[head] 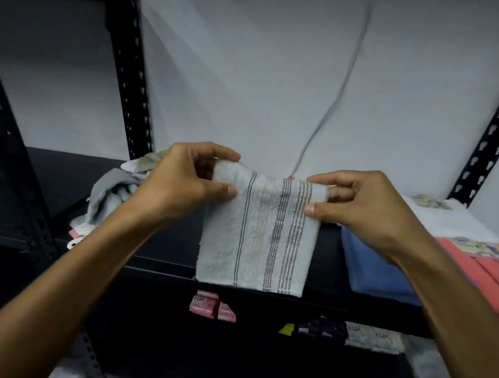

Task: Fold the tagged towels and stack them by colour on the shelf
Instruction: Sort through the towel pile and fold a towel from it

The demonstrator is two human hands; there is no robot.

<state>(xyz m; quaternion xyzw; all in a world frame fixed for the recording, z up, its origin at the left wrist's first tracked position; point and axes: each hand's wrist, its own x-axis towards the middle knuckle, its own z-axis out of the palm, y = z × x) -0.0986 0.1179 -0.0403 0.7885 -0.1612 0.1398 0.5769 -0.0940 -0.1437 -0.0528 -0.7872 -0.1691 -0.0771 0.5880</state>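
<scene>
Left hand (187, 181) and right hand (361, 207) each pinch a top corner of the striped towel (258, 236); each grip is clamped on the cloth between thumb and fingers. The towel hangs in front of the shelf (170, 268) edge, its lower hem level with it. Step in hand, by judgement: folding, part-way. Next move calls for bringing the corners together, then placing by colour. Behind, an unfolded heap (114, 192) lies left; blue towel (376, 265), red towel (496, 279) and white towel (456, 218) lie right.

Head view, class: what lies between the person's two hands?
The pale grey striped towel, held up; each hand, left and right, pinches a top corner.
</scene>
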